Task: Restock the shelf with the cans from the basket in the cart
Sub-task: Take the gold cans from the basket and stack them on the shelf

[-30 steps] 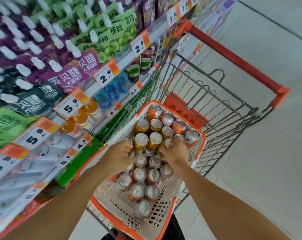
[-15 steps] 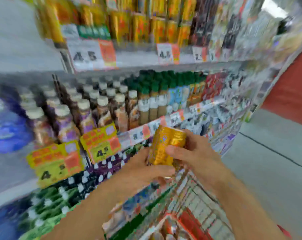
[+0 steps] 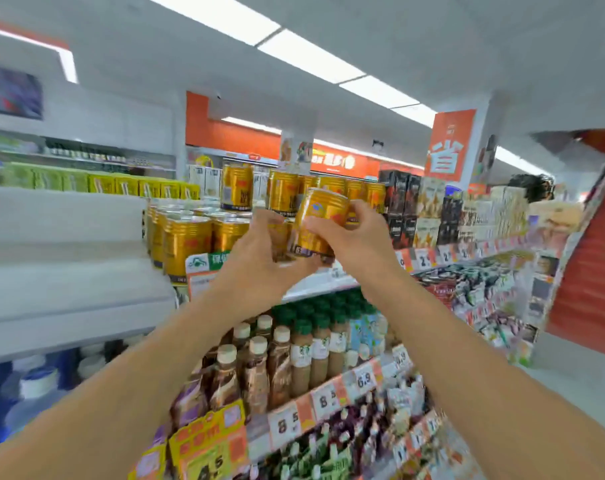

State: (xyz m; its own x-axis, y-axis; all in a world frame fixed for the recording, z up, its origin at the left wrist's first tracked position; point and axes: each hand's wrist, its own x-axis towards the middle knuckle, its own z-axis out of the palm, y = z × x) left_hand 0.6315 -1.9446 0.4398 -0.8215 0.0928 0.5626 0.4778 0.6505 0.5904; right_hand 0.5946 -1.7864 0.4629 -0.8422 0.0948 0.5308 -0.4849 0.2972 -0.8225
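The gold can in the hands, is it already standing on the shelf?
No, the gold can is tilted in the air, gripped by the right hand and left hand, in front of the stacked cans on the shelf.

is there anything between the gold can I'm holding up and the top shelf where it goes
Partly. The gold can in both hands is level with the top shelf, but shelved gold cans already fill the front left and stack behind it. Any free slot is hidden by your hands.

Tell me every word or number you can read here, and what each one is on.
"省": orange hanging sign.
"6.9": price tag on the bottle shelf edge.
"8.5": price tag further left on that edge.
"4.5": yellow promo tag at the bottom.
Too blurred to read: the gold can in the hands, the shelved gold cans, and the orange banner.
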